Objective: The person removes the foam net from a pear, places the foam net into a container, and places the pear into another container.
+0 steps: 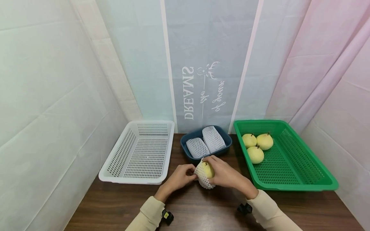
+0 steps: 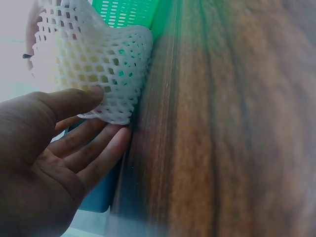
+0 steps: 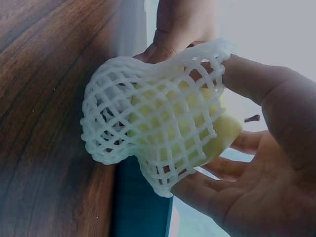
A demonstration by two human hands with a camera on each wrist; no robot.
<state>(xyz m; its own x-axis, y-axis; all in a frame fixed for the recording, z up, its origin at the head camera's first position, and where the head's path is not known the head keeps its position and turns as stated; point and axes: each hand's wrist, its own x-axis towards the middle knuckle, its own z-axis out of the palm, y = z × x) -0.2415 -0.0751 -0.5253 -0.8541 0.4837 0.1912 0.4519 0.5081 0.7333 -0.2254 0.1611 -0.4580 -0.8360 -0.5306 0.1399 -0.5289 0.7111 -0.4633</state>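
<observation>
A pale yellow pear (image 1: 209,170) with a dark stem sits partly inside a white foam net sleeve (image 1: 203,180), above the front middle of the table. My right hand (image 1: 226,173) grips the pear and the net's upper edge, thumb on one side and fingers on the other. From the left, my left hand (image 1: 180,177) pinches the net between thumb and fingers. In the right wrist view, the foam net (image 3: 163,118) covers much of the pear (image 3: 224,138), and its stem end sticks out. The left wrist view shows the left thumb against the mesh (image 2: 106,64).
Behind the hands stands a dark blue tray (image 1: 188,154) holding two white foam net sleeves (image 1: 198,147). At right, a green basket (image 1: 292,186) contains three pears (image 1: 255,155). A white basket (image 1: 133,180) is at left. Fabric walls enclose the wooden table (image 1: 190,211).
</observation>
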